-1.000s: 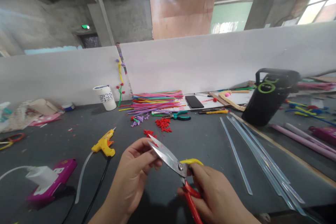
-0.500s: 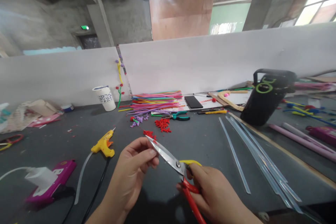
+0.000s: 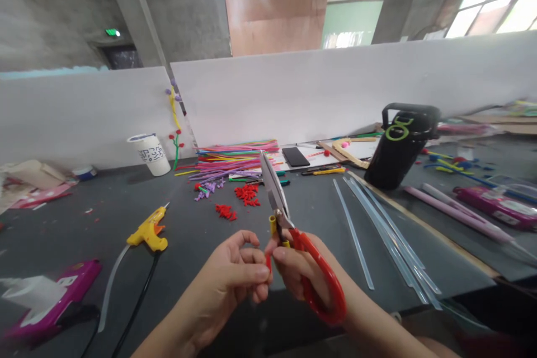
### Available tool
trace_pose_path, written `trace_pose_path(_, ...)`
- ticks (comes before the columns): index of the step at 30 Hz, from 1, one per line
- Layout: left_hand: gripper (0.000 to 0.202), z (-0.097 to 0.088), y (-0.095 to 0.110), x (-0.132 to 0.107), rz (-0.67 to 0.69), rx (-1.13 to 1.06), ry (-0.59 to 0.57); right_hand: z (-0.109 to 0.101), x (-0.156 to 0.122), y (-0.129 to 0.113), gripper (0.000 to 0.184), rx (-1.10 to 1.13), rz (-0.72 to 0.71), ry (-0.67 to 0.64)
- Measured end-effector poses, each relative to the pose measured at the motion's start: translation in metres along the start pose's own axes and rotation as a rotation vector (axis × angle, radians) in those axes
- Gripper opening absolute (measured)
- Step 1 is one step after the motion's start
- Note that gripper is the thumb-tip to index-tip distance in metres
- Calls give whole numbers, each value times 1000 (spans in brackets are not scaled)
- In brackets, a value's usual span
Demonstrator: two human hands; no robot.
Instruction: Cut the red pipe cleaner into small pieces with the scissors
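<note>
Between thumb and fingers, my left hand [image 3: 235, 274] pinches a small red piece [image 3: 268, 262] that looks like pipe cleaner. My right hand [image 3: 308, 268] is wrapped round scissors [image 3: 277, 196] with red and yellow handles, their blades pointing up and away from me. The right fingertips reach close to the red piece; whether they touch it I cannot tell. Beyond the hands lie a small heap of red pieces [image 3: 226, 212] and a larger red heap [image 3: 248, 194]. Purple pieces [image 3: 208, 189] sit just left of those, in front of a bundle of coloured pipe cleaners [image 3: 235, 159].
A yellow glue gun [image 3: 149, 230] and a magenta power strip [image 3: 59, 296] lie at left. Clear glue sticks [image 3: 386, 229] stretch across the right side near a black bottle [image 3: 398, 148]. A white cup [image 3: 150, 155] and a phone [image 3: 296, 156] are farther back.
The scissors have swung from pointing left to pointing upward, away from the left fingertips. Both hands have come together around the red piece. The view has shifted slightly right.
</note>
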State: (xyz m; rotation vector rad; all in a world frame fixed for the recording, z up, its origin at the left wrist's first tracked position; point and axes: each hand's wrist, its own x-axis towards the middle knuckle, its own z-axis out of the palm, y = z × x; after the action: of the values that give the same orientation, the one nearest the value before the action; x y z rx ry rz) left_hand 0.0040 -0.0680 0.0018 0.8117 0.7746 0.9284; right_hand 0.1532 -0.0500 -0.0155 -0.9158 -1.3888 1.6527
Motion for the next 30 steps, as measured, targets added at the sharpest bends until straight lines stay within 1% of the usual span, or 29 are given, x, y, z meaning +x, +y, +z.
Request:
trace_pose_path(3,28,0,-5,2,-26,14,-8,1,0,0,20,3,23,-50)
trace_pose_path(5,28,0,-5,1,-32,20,6,0,0,-2,17,-58,33,-44)
trace_pose_path(7,24,1,-3,1,-27,66,31,-1,-1,-4,14,-109,30,-19)
trace_pose_path(10,9,1,1,1,0,275,93,-4,-2,-6,7,-194,-9,45)
trace_pose_path(12,10,1,1,3,9,414,144,-4,-1,-6,7,-240,-39,76)
trace_pose_path(14,9,1,-1,5,-4,472,182,-4,0,-6,8,-278,-69,73)
trace_pose_path(16,7,1,-4,7,-19,466,199,-4,1,-5,9,-310,-103,54)
trace_pose_path(18,5,2,-7,8,-22,445,192,-4,1,-5,9,-335,-121,32)
trace_pose_path(21,4,3,-6,7,-49,387,141,-6,1,-5,7,-317,-64,-34)
trace_pose_path(25,10,4,-4,5,-112,313,96,-8,-1,-8,6,-234,35,-118)
trace_pose_path(30,9,7,-6,2,-93,308,100,-8,0,-9,10,-165,53,-157)
